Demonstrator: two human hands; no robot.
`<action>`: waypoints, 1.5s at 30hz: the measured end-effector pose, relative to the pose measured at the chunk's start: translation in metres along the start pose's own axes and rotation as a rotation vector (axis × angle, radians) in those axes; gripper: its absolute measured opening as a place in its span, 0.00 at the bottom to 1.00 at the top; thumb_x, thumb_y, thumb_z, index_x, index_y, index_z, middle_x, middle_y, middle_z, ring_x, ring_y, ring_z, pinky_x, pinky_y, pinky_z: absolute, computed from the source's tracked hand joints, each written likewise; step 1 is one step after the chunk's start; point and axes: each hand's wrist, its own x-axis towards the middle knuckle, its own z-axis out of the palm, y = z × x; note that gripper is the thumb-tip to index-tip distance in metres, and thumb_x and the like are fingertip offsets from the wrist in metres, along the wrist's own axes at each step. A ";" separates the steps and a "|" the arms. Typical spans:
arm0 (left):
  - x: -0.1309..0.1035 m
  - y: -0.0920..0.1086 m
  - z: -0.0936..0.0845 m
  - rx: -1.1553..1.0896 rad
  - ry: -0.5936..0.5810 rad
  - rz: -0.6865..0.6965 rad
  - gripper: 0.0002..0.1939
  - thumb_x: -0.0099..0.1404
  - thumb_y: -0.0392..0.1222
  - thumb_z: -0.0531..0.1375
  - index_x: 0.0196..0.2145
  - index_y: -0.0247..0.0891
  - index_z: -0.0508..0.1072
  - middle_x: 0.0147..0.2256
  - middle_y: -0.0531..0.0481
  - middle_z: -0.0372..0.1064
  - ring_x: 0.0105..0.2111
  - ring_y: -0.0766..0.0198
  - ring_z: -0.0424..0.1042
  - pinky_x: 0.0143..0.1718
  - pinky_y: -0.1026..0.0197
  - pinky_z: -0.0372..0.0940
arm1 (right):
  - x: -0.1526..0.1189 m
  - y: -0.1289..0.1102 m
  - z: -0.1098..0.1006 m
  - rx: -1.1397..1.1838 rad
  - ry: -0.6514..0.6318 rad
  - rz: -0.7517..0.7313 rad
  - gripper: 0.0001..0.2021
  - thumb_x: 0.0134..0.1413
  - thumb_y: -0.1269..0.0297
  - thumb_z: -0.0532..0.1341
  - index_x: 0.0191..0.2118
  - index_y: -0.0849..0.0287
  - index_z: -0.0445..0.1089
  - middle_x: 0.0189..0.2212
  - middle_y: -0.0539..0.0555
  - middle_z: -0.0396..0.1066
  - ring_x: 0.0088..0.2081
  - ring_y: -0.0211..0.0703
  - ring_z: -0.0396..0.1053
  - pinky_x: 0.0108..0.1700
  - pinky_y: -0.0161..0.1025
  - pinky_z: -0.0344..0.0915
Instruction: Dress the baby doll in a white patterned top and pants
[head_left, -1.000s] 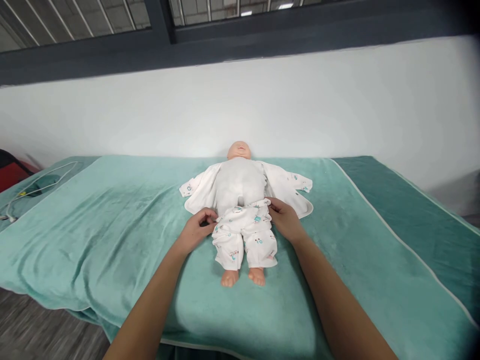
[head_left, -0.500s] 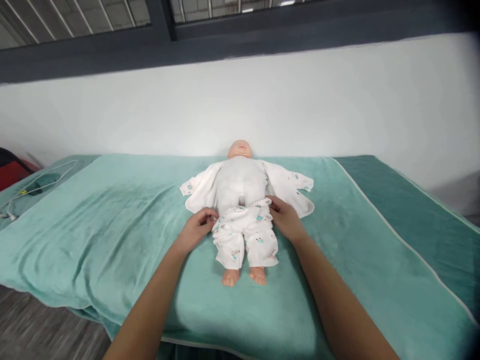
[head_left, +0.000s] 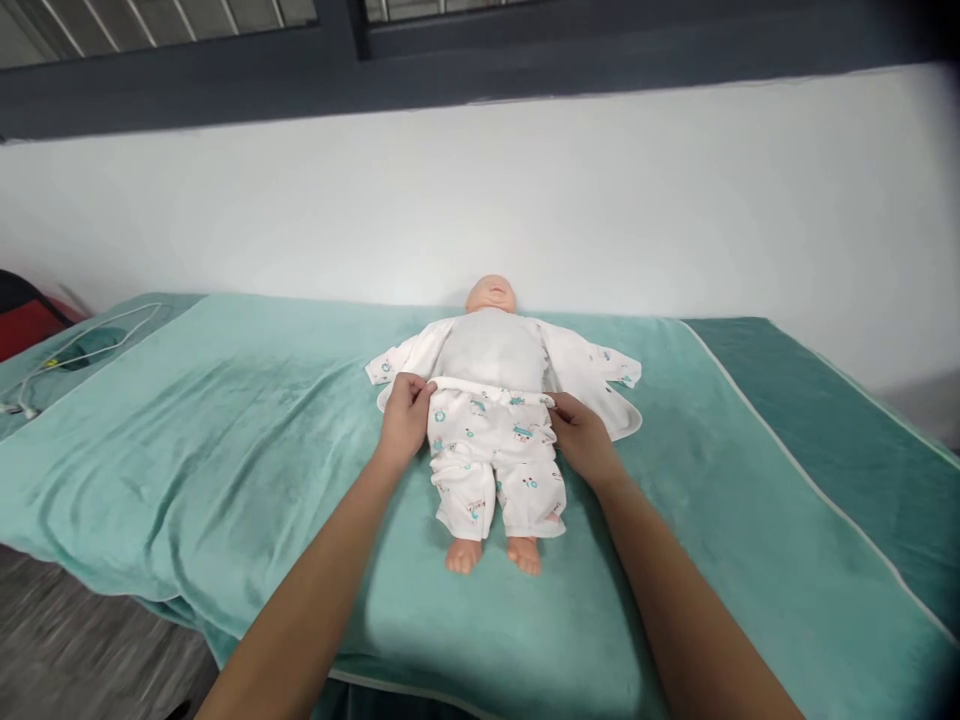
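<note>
A baby doll (head_left: 491,293) lies on its back, head toward the wall and feet toward me. White printed baby pants (head_left: 491,425) cover its legs and hips, with the waistband at the lower belly. My left hand (head_left: 406,415) pinches the waistband at its left end. At the opposite end my right hand (head_left: 581,435) grips the waistband, its fingertips partly hidden by the cloth. A white baby jacket (head_left: 592,385) is on the doll's arms and lies spread open, baring the pale torso (head_left: 491,350). Both bare feet stick out below the pant legs.
Beneath the doll is a green blanket (head_left: 262,430) over a bed or table against a white wall (head_left: 375,200). White cables (head_left: 90,340) and a red and black object (head_left: 30,315) are at the far left. A dark window frame (head_left: 525,50) runs above.
The left side of the waistband has been pulled up toward the belly, covering the torso's lower notch. My left hand has moved up and now pinches the band. The view has shifted slightly.
</note>
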 end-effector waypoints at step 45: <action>0.077 0.003 0.040 -0.026 -0.027 0.067 0.06 0.70 0.44 0.55 0.38 0.42 0.61 0.26 0.58 0.61 0.28 0.65 0.63 0.33 0.63 0.56 | 0.101 -0.011 0.004 -0.206 0.264 -0.002 0.12 0.53 0.51 0.61 0.32 0.55 0.69 0.29 0.53 0.73 0.35 0.48 0.68 0.39 0.44 0.63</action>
